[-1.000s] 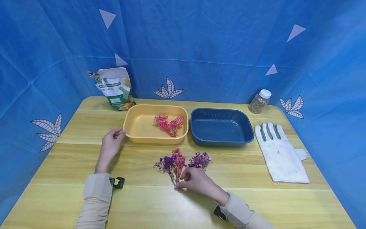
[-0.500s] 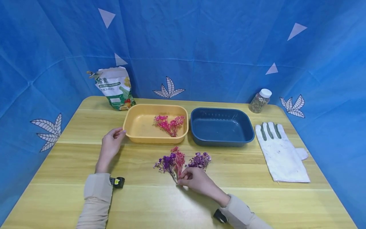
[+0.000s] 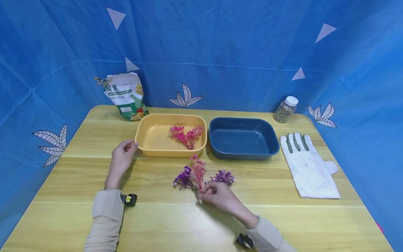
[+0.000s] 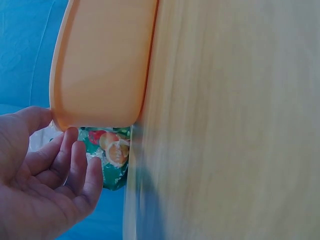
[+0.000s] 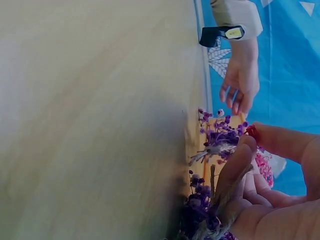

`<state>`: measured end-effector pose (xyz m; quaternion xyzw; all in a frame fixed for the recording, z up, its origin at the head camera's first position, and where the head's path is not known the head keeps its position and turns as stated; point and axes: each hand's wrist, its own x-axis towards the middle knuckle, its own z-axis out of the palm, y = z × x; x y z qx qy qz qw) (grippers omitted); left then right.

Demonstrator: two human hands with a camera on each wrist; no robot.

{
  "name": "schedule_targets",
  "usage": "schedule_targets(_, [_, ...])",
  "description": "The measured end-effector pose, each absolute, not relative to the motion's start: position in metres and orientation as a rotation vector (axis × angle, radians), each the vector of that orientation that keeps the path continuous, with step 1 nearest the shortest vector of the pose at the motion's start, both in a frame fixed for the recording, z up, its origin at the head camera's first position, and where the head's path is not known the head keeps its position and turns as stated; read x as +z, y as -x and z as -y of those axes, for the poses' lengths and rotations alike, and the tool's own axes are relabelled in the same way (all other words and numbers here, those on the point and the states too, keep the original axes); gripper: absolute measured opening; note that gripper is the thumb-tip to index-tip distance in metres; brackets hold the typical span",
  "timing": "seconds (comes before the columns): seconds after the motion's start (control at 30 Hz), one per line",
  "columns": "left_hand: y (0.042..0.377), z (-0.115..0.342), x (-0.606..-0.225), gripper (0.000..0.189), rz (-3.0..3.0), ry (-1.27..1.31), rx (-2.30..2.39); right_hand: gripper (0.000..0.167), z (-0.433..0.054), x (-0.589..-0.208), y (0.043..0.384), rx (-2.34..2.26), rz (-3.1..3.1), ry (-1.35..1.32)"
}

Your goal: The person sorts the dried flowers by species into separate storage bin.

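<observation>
My left hand (image 3: 122, 155) pinches the near left corner of the yellow basin (image 3: 170, 153), thumb and fingertips at its rim (image 4: 59, 120). A bright pink dried-flower sprig (image 3: 189, 138) lies inside on the basin's right side. Between thumb and forefinger, my right hand (image 3: 218, 196) holds a paler pink dried-flower sprig (image 3: 198, 169) by its stem, blossoms pointing toward the basin. On the table, a purple dried-flower sprig (image 3: 183, 177) lies left of it and a mauve one (image 3: 223, 177) right of it, partly hidden behind the hand. Purple blossoms (image 5: 220, 135) show beside the right fingers in the right wrist view.
A dark blue basin (image 3: 244, 156) stands right of the yellow one. Behind are a white and green bag (image 3: 126, 98) at left and a white-capped jar (image 3: 285, 110) at right. A white glove (image 3: 310, 171) lies on the wooden table's (image 3: 157, 224) right side.
My right hand has drawn the paler pink sprig up and forward, toward the yellow basin. The left purple sprig has shifted slightly right. My left hand stays at the basin's rim.
</observation>
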<state>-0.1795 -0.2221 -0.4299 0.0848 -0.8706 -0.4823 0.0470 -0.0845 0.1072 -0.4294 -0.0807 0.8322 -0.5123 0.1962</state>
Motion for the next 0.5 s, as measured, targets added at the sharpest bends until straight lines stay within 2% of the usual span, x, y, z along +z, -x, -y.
schedule_targets(0.27, [0.179, 0.222, -0.43, 0.05, 2.651, -0.264, -1.476, 0.022, -0.108, -0.422, 0.082, -1.455, -2.367, 0.173])
schedule_targets(0.5, [0.18, 0.222, -0.429, 0.048, 2.648, -0.266, -1.478, 0.018, -0.11, -0.417, 0.077, -1.497, -2.319, 0.252])
